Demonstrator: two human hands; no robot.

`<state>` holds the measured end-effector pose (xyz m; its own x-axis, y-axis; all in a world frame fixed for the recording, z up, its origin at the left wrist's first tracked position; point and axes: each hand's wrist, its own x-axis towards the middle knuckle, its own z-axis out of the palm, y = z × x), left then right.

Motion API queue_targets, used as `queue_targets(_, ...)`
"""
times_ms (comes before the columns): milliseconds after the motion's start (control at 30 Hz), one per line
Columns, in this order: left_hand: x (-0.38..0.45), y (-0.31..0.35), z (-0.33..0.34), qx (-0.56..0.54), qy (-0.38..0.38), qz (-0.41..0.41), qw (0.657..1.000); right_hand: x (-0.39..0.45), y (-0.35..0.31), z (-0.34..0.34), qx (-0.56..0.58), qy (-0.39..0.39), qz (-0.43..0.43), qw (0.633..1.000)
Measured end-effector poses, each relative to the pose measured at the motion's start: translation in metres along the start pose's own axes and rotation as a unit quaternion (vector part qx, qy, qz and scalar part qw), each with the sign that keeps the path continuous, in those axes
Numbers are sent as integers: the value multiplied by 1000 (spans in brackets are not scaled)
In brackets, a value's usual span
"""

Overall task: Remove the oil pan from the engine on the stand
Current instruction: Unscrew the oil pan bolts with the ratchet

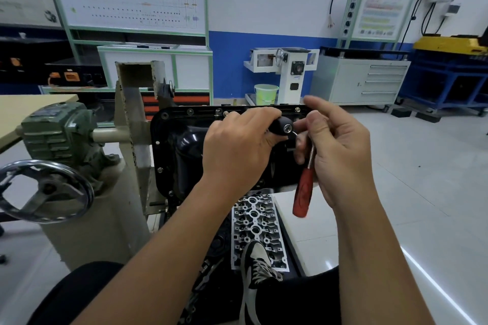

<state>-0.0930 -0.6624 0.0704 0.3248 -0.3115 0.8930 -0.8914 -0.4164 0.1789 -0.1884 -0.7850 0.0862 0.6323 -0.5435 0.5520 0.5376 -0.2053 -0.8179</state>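
The oil pan (182, 150) is black and sits on the engine held in the stand (132, 124), its flange facing the camera. Several bolts show along the flange; an exact count is not possible because the hands cover part of the rim.

Two hands are in view, both in front of the pan's right half.

- Left hand (237, 145): fingers curled round a black tool head (282, 126) with one bright screw on its face. The hand grips it just below the pan's upper flange.
- Right hand (340, 150): thumb and fingers pinch the metal shank of a red-handled tool (303, 187), whose handle hangs down and slightly left. The index finger is extended upward. Whether the black head and the red-handled tool are one piece cannot be told.

One handwheel (45, 192) sits at the stand's left side, below one green gearbox (58, 129). One cylinder head (257, 229) lies on the floor under the pan, beside one shoe (257, 264). One green bucket (266, 93) stands by the far wall, near one grey drawer cabinet (367, 82).
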Motion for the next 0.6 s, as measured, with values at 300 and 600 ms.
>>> queue_targets(300,-5,-1,2,29,1,17,999,-3,5,4,23,10,63,998)
queue_targets(600,-5,-1,1,23,1,13,1000,-2,-1,-3,211,-58,35,975)
